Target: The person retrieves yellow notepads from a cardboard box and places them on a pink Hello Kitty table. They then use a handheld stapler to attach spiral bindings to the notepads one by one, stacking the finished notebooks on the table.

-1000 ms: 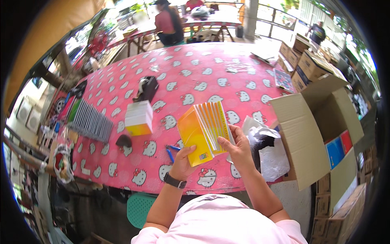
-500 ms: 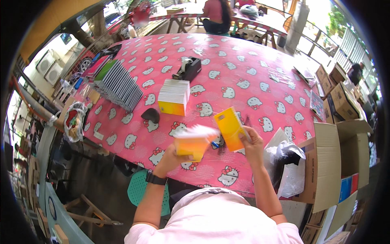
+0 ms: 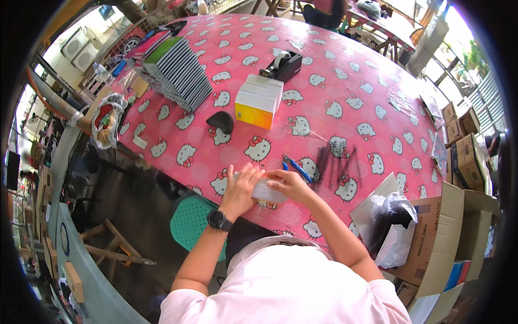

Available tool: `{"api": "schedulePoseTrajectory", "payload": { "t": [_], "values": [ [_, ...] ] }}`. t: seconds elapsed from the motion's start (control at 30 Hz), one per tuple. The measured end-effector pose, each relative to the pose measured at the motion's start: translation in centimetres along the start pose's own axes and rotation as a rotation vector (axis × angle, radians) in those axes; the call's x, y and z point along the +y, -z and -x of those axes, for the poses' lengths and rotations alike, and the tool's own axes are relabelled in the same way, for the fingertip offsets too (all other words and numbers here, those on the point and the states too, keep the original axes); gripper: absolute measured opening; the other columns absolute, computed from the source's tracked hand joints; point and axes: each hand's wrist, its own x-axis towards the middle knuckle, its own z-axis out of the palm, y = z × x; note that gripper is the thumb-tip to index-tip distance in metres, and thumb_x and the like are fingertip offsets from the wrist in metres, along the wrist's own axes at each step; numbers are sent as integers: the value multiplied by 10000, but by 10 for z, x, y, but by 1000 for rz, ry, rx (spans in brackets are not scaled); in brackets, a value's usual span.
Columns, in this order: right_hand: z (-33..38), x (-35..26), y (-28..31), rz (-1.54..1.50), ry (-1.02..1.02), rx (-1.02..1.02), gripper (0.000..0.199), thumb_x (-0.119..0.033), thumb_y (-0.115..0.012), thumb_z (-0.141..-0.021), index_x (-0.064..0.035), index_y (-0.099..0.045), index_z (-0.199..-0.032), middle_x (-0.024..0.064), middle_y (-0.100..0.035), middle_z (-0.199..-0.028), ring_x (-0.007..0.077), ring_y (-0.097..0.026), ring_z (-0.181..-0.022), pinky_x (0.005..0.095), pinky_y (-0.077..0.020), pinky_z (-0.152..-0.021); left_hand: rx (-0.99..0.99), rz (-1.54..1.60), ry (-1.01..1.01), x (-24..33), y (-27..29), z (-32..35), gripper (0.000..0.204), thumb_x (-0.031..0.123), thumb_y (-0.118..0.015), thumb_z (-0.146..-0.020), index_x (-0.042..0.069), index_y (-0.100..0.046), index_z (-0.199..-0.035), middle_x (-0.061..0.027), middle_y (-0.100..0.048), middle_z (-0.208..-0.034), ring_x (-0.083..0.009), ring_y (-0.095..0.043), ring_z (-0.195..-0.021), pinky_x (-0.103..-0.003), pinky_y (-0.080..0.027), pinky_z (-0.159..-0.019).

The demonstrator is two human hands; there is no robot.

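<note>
Presently, paper stack (image 3: 269,192) is held between hands by front edge of glossy pink tablecloth (image 3: 310,143). By right hand (image 3: 294,185) it is pinched, thumb on top; left hand (image 3: 241,190) is laid over its left end, fingers outstretched, grip cannot be told. Sheets could be skewed or spilled if sides are pressed unevenly. Stack: pale, slab-like. Beyond: blue-handled pliers (image 3: 301,170), ridged black coils (image 3: 322,163), blocky yellow notebooks (image 3: 254,116).

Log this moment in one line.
left hand: touching pale stack | right hand: gripping same stack | nearby: blue-handled pliers, black coils
</note>
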Motion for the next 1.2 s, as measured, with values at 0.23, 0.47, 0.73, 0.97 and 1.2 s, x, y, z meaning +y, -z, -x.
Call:
{"api": "schedulePoseTrajectory", "payload": {
  "t": [0.23,0.47,0.73,0.97,1.2],
  "values": [
    [4,14,-15,157,193,161,790,-194,-809,-679,-80,-407,-1349,133,-541,-1264,262,-502,-1186,369,-405,-986,-107,41,15,-49,-5,-16,621,38,-744,-595,149,-523,-1164,-22,-561,-1168,-246,-509,-1149,-515,-308,-1033],
    [-27,27,-39,47,244,289,873,-10,-692,-735,-79,-189,-1445,168,-431,-1324,294,-432,-1249,366,-366,-1032,6,629,370,-85,-5,-16,1018,13,-733,-605,123,-215,-1473,-118,-345,-1452,-267,-363,-1327,-451,-244,-1109],
    [-55,41,-40,154,257,326,929,19,-672,-778,-26,-27,-1445,210,-376,-1340,328,-379,-1276,377,-296,-1073,100,1268,412,-98,-55,-31,964,-46,-776,-661,69,-257,-1466,-75,-544,-1280,-153,-505,-1161,-283,-390,-996],
    [-123,5,8,406,197,513,966,-138,-747,-758,27,-78,-1435,256,-382,-1336,381,-369,-1276,423,-317,-1061,211,1195,292,-149,-51,-127,1045,-21,-812,-617,30,-206,-1466,-144,-487,-1362,-189,-512,-1179,-289,-408,-982],
    [-128,25,7,253,73,305,1039,-266,-788,-712,23,-111,-1444,260,-292,-1432,412,-296,-1319,441,-286,-1087,161,1227,408,-170,-96,-129,1166,31,-842,-560,21,-116,-1473,-175,-514,-1325,-273,-535,-1164,-316,-380,-1012]
  ]
}}
